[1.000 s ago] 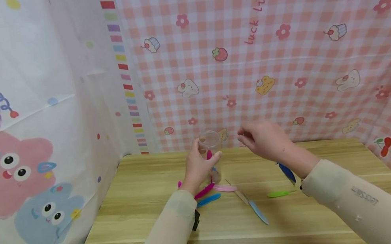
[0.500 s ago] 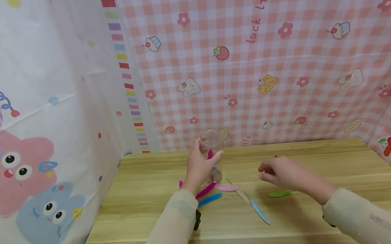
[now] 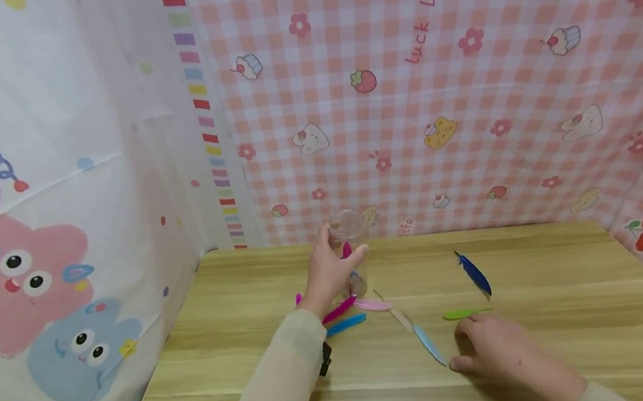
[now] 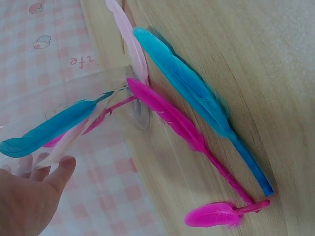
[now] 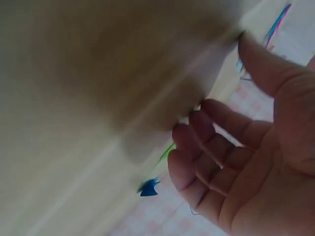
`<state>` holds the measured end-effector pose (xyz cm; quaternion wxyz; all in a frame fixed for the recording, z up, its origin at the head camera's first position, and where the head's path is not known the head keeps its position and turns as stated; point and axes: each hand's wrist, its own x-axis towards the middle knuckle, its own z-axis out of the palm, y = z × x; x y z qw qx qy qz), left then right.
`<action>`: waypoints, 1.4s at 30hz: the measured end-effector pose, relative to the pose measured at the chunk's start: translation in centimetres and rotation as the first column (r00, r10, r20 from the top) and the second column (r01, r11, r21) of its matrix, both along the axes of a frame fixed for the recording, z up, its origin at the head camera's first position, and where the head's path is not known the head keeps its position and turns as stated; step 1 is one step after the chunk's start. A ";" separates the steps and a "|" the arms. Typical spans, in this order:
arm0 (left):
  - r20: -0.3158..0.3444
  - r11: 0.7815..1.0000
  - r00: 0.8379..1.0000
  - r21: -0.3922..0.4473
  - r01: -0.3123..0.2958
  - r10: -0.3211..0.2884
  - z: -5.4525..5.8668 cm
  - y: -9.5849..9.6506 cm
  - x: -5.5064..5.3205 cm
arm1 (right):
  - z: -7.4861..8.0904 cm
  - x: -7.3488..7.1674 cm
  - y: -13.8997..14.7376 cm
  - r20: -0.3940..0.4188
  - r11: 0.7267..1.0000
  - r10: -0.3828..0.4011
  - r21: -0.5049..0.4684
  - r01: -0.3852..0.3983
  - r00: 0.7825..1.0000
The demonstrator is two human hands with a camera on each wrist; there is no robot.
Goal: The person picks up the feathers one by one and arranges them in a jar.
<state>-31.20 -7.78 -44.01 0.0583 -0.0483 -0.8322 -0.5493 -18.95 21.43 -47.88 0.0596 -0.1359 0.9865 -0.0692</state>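
My left hand [image 3: 328, 268] grips a clear plastic cup [image 3: 350, 225] that stands on the wooden table [image 3: 242, 339]. Inside it lean a blue feather [image 4: 54, 128], magenta feathers and a pale one, plain in the left wrist view. My right hand [image 3: 498, 345] is low over the tabletop at right, thumb and fingers apart with nothing between them. Its thumb tip is right by the end of a light blue feather [image 3: 429, 345], and a lime green feather [image 3: 457, 314] lies just beyond its fingers.
A dark blue feather [image 3: 474, 274] lies farther back on the right. Around the cup's base are a light pink feather [image 3: 372, 304], a magenta feather [image 3: 340, 309], a bright blue feather [image 3: 346, 324] and a beige feather [image 3: 400, 318]. A checked cloth [image 3: 395, 121] hangs behind the table.
My right hand has come from the air beside the cup, across to the right and down toward the near tabletop, uncovering the dark blue feather. The left hand keeps its hold on the cup.
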 end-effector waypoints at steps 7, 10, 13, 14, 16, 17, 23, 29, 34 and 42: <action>0.008 1.000 1.000 0.022 0.005 -0.006 0.2 0.1 0.1 | -0.8 1.6 -0.3 -0.089 0.997 -0.048 -0.060 0.043 0.995; 0.006 0.999 1.000 0.031 0.013 -0.013 0.2 0.1 0.2 | -0.8 1.9 -0.6 -0.096 0.997 -0.059 -0.057 0.054 0.994; 0.008 0.999 1.000 0.030 0.016 -0.017 0.1 0.1 0.2 | -0.6 2.0 -1.0 -0.072 0.997 -0.073 -0.039 0.070 0.995; 0.009 0.999 1.000 0.028 0.016 -0.016 0.1 0.1 0.2 | -0.5 2.0 -1.2 -0.064 0.997 -0.072 -0.029 0.071 0.995; 0.010 0.999 1.000 0.028 0.018 -0.018 0.0 0.0 0.1 | -0.3 2.0 -1.6 -0.044 0.997 -0.071 -0.011 0.070 0.997; 0.009 0.999 1.000 0.027 0.019 -0.019 0.0 0.0 0.1 | -0.2 2.0 -1.8 -0.038 0.998 -0.067 0.004 0.067 0.997; -0.006 1.000 1.000 0.013 0.011 -0.011 0.0 0.0 0.0 | 0.4 1.6 -3.2 -0.036 0.996 -0.051 0.075 0.053 0.998; -0.004 1.000 1.000 0.004 0.010 -0.010 0.1 0.1 0.0 | 0.8 1.4 -4.2 -0.016 0.996 -0.069 0.048 0.070 0.997; -0.003 1.000 1.000 0.002 0.007 -0.007 0.2 0.1 0.1 | 0.6 1.5 -4.7 -0.053 0.995 -0.045 0.092 0.049 0.998; 0.008 1.000 1.000 0.001 -0.004 0.004 0.1 0.1 0.2 | 0.1 1.9 -4.8 -0.122 0.993 -0.067 0.094 0.078 0.990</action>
